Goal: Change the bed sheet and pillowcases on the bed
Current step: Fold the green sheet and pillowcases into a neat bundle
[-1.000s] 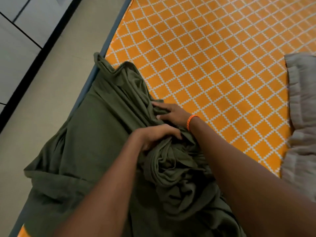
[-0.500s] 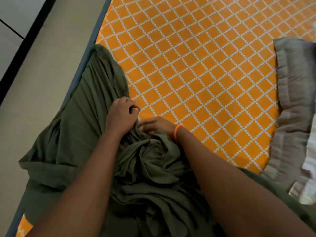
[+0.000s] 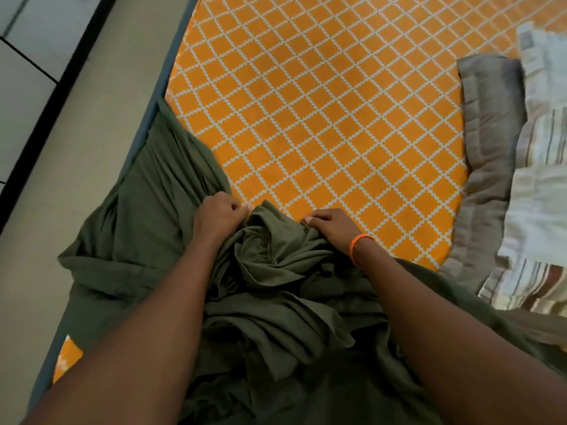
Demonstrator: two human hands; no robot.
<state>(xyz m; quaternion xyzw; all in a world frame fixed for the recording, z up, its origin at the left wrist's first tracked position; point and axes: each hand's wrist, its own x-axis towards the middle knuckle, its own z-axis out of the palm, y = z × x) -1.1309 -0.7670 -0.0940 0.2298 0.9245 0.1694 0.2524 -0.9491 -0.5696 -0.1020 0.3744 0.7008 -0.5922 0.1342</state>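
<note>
Both fists, left hand (image 3: 218, 213) and right hand (image 3: 329, 223), gripping bunched green sheet (image 3: 276, 271); bare orange mattress (image 3: 322, 118) straight ahead, edge probably hidden between them

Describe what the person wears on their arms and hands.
Both forearms are bare, with no sleeves in view. The right hand has a braided orange wristband at the wrist. The left hand wears nothing; no rings or gloves show.

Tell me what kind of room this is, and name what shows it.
Most likely a bedroom. A mattress in an orange diamond-patterned cover fills the view, a bunched olive-green sheet lies on it with both hands gripping it, and folded striped bedding is piled at the side.
</note>
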